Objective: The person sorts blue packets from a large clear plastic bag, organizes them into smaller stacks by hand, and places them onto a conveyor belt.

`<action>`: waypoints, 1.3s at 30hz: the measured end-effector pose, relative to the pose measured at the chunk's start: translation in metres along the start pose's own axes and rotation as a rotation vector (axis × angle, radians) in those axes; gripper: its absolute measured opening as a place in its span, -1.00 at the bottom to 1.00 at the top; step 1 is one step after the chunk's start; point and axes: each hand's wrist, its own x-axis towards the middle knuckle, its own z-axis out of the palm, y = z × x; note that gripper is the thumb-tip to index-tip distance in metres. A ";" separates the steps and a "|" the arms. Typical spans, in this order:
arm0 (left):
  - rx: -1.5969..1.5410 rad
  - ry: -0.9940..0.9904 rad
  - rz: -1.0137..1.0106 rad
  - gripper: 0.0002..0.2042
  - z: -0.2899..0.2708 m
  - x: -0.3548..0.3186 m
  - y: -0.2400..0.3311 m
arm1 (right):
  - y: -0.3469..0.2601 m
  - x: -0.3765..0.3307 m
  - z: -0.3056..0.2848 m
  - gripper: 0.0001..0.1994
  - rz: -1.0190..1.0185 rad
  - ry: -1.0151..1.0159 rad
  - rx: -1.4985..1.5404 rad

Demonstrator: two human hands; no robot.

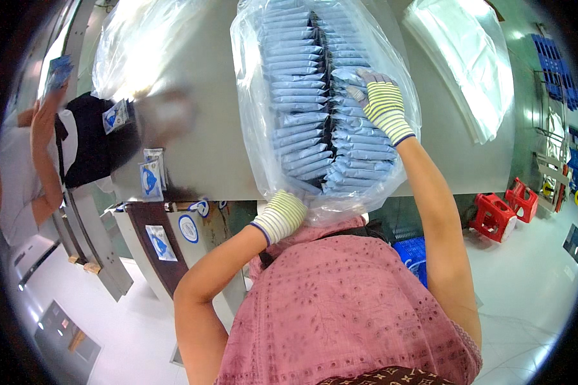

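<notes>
A large clear plastic bag (252, 109) lies in front of me on the metal table, its near edge at my body. Inside it, two long rows of light-blue sealed packets (295, 83) stand packed on edge, a dark gap between them. My left hand (282, 217), in a yellow-and-white striped glove, is closed on the bag's near left edge; its fingertips are partly hidden. Over the right row, my right hand (385, 106), gloved alike, rests on the packets with thumb and fingers apart. One packet (350, 76) by its fingertips sits askew from the row.
Flat clear bags (465, 64) lie at the table's right, and another crumpled bag (138, 45) at the far left. Loose packets (151, 178) sit near the left edge. A co-worker (29, 160) holds packets at left. Red stools (494, 217) stand on the floor at right.
</notes>
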 end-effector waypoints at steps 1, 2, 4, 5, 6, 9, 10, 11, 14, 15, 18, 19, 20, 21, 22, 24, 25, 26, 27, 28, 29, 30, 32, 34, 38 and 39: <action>-0.006 0.014 0.003 -0.58 -0.005 -0.002 0.000 | 0.000 0.000 0.000 -0.40 -0.001 0.000 0.003; -0.012 0.028 0.007 -0.58 -0.007 -0.003 0.000 | 0.001 0.000 0.001 -0.40 -0.003 -0.001 0.006; -0.072 0.114 -0.046 -0.52 -0.002 0.000 -0.003 | 0.002 0.000 0.001 -0.42 -0.016 0.018 0.006; -0.103 0.156 -0.072 -0.48 0.000 0.002 -0.004 | 0.002 -0.001 0.002 -0.44 -0.027 0.033 0.001; -0.095 0.129 -0.125 -0.43 -0.005 0.002 -0.003 | 0.002 -0.001 0.002 -0.47 -0.039 0.049 -0.003; -0.097 0.105 -0.255 -0.22 -0.013 0.004 -0.002 | 0.000 0.000 -0.002 -0.46 -0.013 0.003 -0.009; -0.114 0.108 -0.275 -0.22 -0.009 0.008 -0.004 | 0.000 0.000 -0.003 -0.45 -0.017 0.011 0.000; -0.132 0.110 -0.295 -0.22 -0.006 0.012 -0.006 | 0.000 0.000 -0.003 -0.45 -0.021 0.018 0.009; -0.141 0.144 -0.346 -0.21 -0.006 0.018 -0.005 | -0.001 0.001 -0.003 -0.45 -0.015 0.006 0.013; -0.162 0.164 -0.365 -0.22 -0.009 0.018 -0.004 | -0.002 0.001 -0.004 -0.45 -0.012 -0.002 0.011; -0.016 0.305 -0.366 -0.24 -0.005 0.022 -0.004 | -0.001 0.000 -0.004 -0.46 -0.019 0.022 0.006; 0.069 0.365 -0.356 -0.25 -0.003 0.023 -0.004 | 0.001 -0.001 -0.002 -0.46 -0.019 0.030 0.000; 0.048 0.378 -0.342 -0.30 -0.002 0.023 -0.005 | 0.003 -0.001 0.002 -0.47 -0.018 0.039 -0.005; 0.024 0.393 -0.333 -0.34 -0.009 0.021 -0.006 | 0.003 -0.001 0.005 -0.47 -0.022 0.047 -0.009; 0.001 0.408 -0.324 -0.38 -0.015 0.020 -0.007 | 0.004 -0.001 0.006 -0.47 -0.026 0.049 -0.010; -0.108 0.351 -0.300 -0.28 -0.019 0.021 -0.011 | 0.004 -0.002 0.007 -0.47 -0.032 0.054 -0.012; -0.125 0.359 -0.279 -0.26 -0.018 0.021 -0.014 | 0.004 -0.002 0.007 -0.47 -0.032 0.051 -0.018; -0.142 0.367 -0.258 -0.24 -0.018 0.019 -0.017 | 0.004 -0.001 0.006 -0.47 -0.024 0.040 -0.016; -0.100 0.356 -0.188 -0.11 -0.021 0.014 -0.022 | 0.003 -0.001 0.005 -0.46 -0.017 0.029 -0.014; -0.207 0.312 -0.166 -0.04 -0.027 0.010 -0.028 | 0.002 0.000 0.003 -0.46 -0.009 0.018 -0.011; -0.313 0.267 -0.143 0.03 -0.035 0.008 -0.034 | 0.001 -0.001 0.001 -0.46 0.011 -0.024 -0.032; -0.418 0.223 -0.118 0.10 -0.042 0.008 -0.039 | 0.000 -0.001 0.000 -0.46 0.010 -0.018 -0.033; -0.569 0.233 -0.172 0.11 -0.049 0.013 -0.045 | -0.002 -0.001 -0.002 -0.46 0.011 -0.007 -0.036; -0.719 0.238 -0.187 0.02 -0.058 0.015 -0.054 | -0.001 -0.002 -0.002 -0.46 0.005 0.010 -0.025; -0.661 0.320 -0.363 -0.20 -0.072 0.039 -0.066 | 0.000 -0.001 -0.001 -0.46 -0.002 0.022 0.009; -0.567 0.322 -0.415 -0.23 -0.070 0.049 -0.070 | -0.001 0.000 0.000 -0.46 -0.007 0.025 0.011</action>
